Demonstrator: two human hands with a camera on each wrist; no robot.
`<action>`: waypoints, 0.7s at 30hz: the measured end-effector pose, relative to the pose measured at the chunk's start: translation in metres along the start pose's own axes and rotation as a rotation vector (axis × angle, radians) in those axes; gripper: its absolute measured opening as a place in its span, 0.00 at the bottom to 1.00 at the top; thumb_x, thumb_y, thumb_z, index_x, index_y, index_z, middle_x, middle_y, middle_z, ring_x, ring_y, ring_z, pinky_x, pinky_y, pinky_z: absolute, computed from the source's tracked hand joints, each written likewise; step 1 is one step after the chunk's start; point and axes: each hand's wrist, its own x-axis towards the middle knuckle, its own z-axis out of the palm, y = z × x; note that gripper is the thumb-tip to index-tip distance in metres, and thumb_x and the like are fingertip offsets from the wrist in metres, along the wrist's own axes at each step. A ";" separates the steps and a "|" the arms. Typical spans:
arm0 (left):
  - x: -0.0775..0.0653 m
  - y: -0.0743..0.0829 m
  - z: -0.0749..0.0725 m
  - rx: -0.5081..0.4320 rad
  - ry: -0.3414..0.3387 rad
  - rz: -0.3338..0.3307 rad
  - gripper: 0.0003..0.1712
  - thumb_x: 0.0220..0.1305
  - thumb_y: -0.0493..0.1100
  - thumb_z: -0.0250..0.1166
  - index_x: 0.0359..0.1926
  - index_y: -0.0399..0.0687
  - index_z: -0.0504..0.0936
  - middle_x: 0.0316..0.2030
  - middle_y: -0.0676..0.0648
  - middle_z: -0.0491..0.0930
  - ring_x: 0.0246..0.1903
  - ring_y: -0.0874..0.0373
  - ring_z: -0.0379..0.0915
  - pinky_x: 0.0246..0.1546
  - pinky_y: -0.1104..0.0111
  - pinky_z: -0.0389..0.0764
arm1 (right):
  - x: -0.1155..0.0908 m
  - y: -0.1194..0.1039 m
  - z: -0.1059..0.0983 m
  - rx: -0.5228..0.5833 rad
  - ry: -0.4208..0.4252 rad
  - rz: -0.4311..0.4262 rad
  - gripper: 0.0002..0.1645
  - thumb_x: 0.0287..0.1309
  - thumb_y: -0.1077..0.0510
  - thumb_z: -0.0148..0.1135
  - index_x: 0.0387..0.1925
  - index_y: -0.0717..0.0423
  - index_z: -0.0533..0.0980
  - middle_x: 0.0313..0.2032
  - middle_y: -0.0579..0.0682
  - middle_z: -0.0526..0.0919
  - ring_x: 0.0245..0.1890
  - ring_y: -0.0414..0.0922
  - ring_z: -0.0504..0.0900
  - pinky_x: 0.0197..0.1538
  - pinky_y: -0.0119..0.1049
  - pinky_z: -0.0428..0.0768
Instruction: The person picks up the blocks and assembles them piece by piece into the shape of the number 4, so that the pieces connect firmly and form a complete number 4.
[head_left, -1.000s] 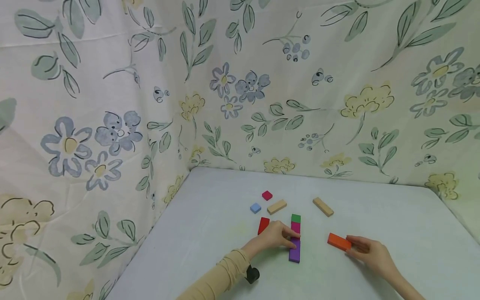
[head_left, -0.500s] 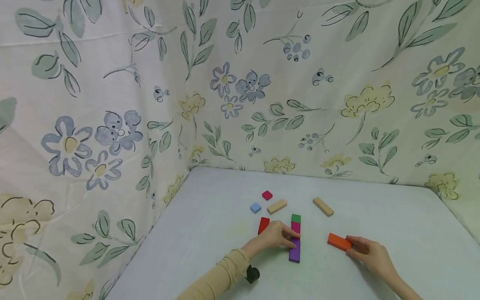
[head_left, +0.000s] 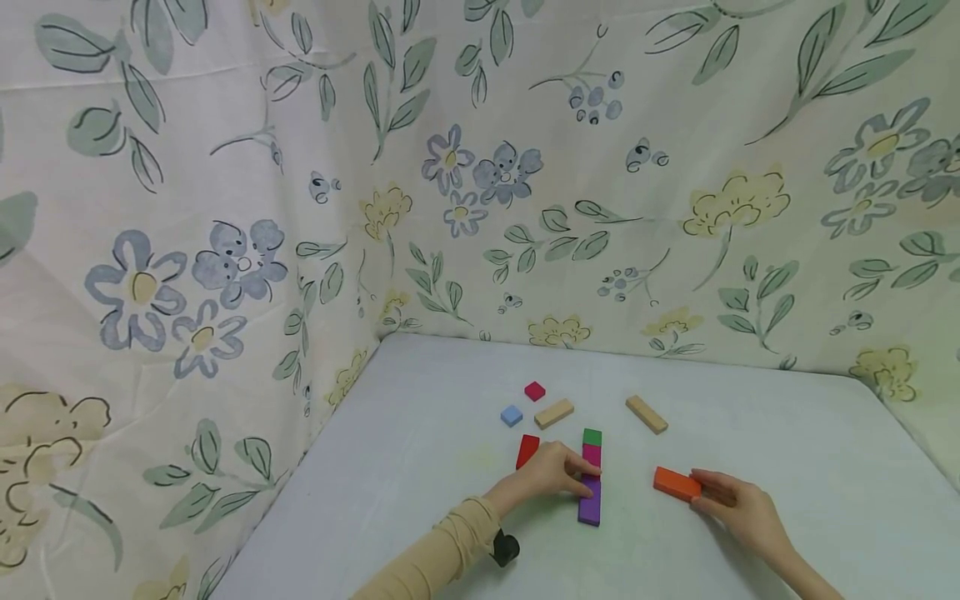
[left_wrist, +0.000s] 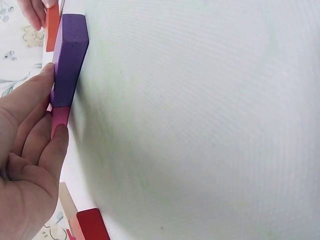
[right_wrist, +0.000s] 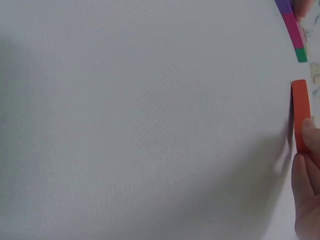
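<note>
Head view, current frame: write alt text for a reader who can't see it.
A person's left hand holds a purple-pink-green block row on a white table while the right hand pinches an orange block. Nearby lie two wooden blocks, two red blocks and a blue block; floral cloth hangs behind.

Two oblong tan wooden blocks (head_left: pixel 553 413) | one small crimson block (head_left: pixel 535 391) | one small pale-blue block (head_left: pixel 512 416) | one red block (head_left: pixel 527 450) | one green block (head_left: pixel 592 437) | one magenta block (head_left: pixel 592 454) | one oblong purple block (head_left: pixel 589 510) | one oblong orange block (head_left: pixel 674 484) | one black object (head_left: pixel 506 550) | my two hands (head_left: pixel 551 469)
</note>
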 end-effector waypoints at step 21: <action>-0.001 0.002 -0.001 -0.010 -0.008 -0.029 0.19 0.50 0.39 0.73 0.46 0.55 0.86 0.42 0.56 0.86 0.34 0.71 0.72 0.26 0.80 0.68 | 0.009 -0.023 -0.017 0.086 0.118 -0.223 0.26 0.52 0.63 0.68 0.53 0.69 0.75 0.49 0.69 0.80 0.41 0.14 0.71 0.37 0.16 0.77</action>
